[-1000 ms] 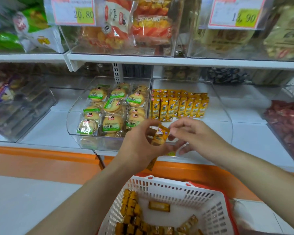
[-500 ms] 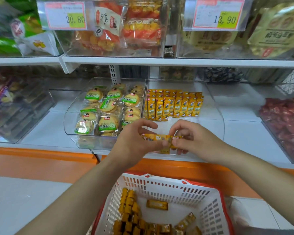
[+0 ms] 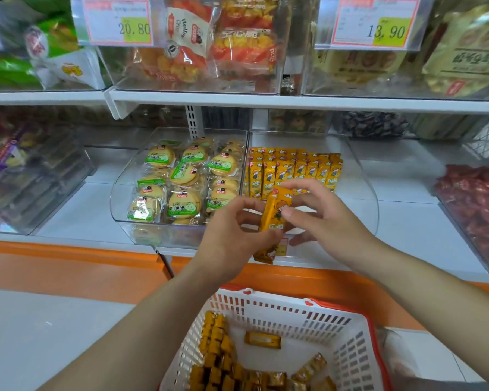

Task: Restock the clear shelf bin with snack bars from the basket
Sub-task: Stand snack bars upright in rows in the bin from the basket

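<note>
White shop shelves [image 3: 82, 215] with orange trim fill the view, stocked with clear bins of packed snacks. At 12 o'clock of the picture's middle sits the clear bin [image 3: 362, 193]. A row of bars [image 3: 294, 167] in yellow wrappers stands upright along its back, and its front floor is bare. Just in front of this bin both hands meet on one yellow snack bar [image 3: 273, 213], held nearly upright. The left hand [image 3: 232, 238] curls its thumb and fingers round the bar's lower end. The right hand [image 3: 325, 218] pinches it higher up between thumb and forefinger, with the other fingers spread loosely. Another yellow wrapper [image 3: 264, 253] pokes out below the left hand. At 9 o'clock of the clear bin, touching it, a second bin [image 3: 119, 198] holds round cookies [image 3: 184, 203]. At 6 o'clock the white basket [image 3: 280, 311] holds loose bars [image 3: 218, 342].
</note>
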`<state>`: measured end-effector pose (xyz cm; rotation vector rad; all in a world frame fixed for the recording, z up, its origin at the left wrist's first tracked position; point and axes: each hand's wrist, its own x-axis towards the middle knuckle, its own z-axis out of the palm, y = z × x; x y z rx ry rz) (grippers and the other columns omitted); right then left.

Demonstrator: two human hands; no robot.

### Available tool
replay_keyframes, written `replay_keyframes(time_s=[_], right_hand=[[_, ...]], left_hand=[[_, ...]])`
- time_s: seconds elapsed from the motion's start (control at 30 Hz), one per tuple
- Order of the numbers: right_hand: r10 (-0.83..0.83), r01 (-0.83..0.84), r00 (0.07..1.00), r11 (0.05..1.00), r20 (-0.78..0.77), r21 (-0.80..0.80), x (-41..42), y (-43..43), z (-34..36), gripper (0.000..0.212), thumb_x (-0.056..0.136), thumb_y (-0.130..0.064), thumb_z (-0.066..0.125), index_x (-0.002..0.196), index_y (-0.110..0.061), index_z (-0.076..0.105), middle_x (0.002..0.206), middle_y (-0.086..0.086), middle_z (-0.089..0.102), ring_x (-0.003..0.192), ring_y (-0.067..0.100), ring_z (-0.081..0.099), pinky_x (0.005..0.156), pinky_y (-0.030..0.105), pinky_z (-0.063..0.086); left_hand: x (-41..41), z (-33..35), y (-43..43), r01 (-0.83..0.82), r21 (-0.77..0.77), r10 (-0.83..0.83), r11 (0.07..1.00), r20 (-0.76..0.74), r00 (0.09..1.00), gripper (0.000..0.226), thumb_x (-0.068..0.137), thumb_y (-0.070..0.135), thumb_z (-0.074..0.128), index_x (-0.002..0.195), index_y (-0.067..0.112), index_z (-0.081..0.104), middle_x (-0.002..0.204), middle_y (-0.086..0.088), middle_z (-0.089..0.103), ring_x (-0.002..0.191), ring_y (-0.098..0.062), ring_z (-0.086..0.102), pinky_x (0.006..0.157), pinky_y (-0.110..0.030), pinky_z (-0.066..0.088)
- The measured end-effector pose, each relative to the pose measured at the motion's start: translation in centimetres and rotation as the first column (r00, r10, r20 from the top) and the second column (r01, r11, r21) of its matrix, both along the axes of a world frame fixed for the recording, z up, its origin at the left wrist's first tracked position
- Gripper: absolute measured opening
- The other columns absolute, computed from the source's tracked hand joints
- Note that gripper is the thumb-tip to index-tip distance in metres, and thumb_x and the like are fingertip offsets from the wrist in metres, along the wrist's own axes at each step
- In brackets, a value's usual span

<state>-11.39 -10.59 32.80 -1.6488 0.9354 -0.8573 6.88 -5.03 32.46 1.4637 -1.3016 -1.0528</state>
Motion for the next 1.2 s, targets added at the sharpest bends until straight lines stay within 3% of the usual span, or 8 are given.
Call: replay_keyframes(time_s=[0.17,0.3,0.43,0.53,0.63,0.9,1.1,1.2], right_hand=[[-0.032,0.03,0.999,0.997,-0.023,-0.075,-0.4,-0.8,1.0,0.032,0.087,-0.017,0.075,0.111,-0.034,0.065,0.106,0.003,0.069,0.076,0.021,0.073,0.064,0.037,0.062],[-0.215,0.202,0.974,0.966,-0.068,-0.161,-1.4,-4.7,1.7,0.034,0.085,-0.005,0.076,0.102,-0.032,0.067,0.103,0.006,0.063,0.07,0.025,0.071,0.062,0.032,0.062],[-0.315,0.299,0.924,0.949,-0.219,-0.105,-1.7,-11.0,-0.1,0.04,0.084,0.004,0.074,0.121,-0.005,0.064,0.082,0.003,0.054,0.062,0.023,0.062,0.058,0.028,0.06],[-0.37,0.351,0.872,0.929,-0.32,-0.117,-1.0,-15.1,-1.8,0.048,0.083,0.001,0.076,0.128,-0.003,0.06,0.083,0.004,0.059,0.066,0.027,0.063,0.067,0.038,0.058],[-0.449,0.366,0.776,0.892,-0.443,-0.264,0.1,-18.2,-3.7,0.048,0.081,-0.014,0.081,0.126,-0.012,0.064,0.102,0.011,0.072,0.091,0.03,0.068,0.084,0.038,0.055],[-0.534,0.383,0.728,0.837,-0.43,-0.391,1.8,-19.7,-7.9,0.03,0.077,-0.02,0.081,0.088,-0.02,0.053,0.071,-0.004,0.061,0.076,0.022,0.061,0.054,0.023,0.031],[-0.509,0.352,0.699,0.857,-0.503,-0.377,1.0,-18.7,-6.7,0.029,0.079,-0.026,0.08,0.095,-0.018,0.058,0.089,0.005,0.069,0.088,0.025,0.064,0.069,0.028,0.04],[-0.498,0.321,0.705,0.859,-0.505,-0.399,0.1,-16.7,-5.0,0.03,0.079,-0.028,0.081,0.094,-0.018,0.057,0.081,0.001,0.063,0.085,0.025,0.062,0.071,0.033,0.047]], left_hand=[[-0.2,-0.1,-0.5,-0.001,-0.061,0.006,0.998,0.087,0.996,0.038,0.08,0.022,0.086,0.11,0.028,0.063,0.101,0.007,0.074,0.089,-0.01,0.073,0.073,-0.027,0.063],[1.3,-0.7,-1.3,-0.063,-0.164,0.124,0.984,0.398,0.909,0.048,0.083,0.039,0.082,0.124,0.034,0.058,0.106,0.023,0.063,0.101,-0.002,0.063,0.086,-0.027,0.057],[3.0,-1.9,-2.1,-0.114,-0.145,0.175,0.983,0.544,0.821,0.059,0.084,0.047,0.079,0.134,0.027,0.055,0.123,0.01,0.065,0.109,-0.013,0.061,0.091,-0.038,0.055],[3.4,-2.9,-2.6,-0.137,-0.092,0.165,0.986,0.612,0.774,0.063,0.084,0.052,0.076,0.137,0.025,0.055,0.126,0.007,0.065,0.111,-0.016,0.061,0.092,-0.038,0.054],[3.2,-3.5,-2.9,-0.125,-0.034,0.116,0.992,0.659,0.743,0.058,0.083,0.056,0.075,0.131,0.027,0.057,0.119,0.01,0.068,0.105,-0.016,0.064,0.094,-0.044,0.054],[2.9,-4.1,-3.4,-0.145,-0.022,0.122,0.989,0.667,0.735,0.057,0.081,0.057,0.076,0.126,0.03,0.052,0.114,0.011,0.07,0.103,-0.016,0.066,0.097,-0.049,0.052],[3.0,-3.9,-3.4,-0.14,0.021,0.093,0.99,0.647,0.757,0.057,0.081,0.056,0.076,0.125,0.03,0.052,0.112,0.011,0.069,0.103,-0.016,0.066,0.098,-0.049,0.052],[2.9,-3.5,-3.1,-0.133,0.034,0.08,0.991,0.647,0.759,0.057,0.085,0.054,0.074,0.129,0.027,0.052,0.117,0.009,0.07,0.106,-0.018,0.066,0.099,-0.049,0.052]])
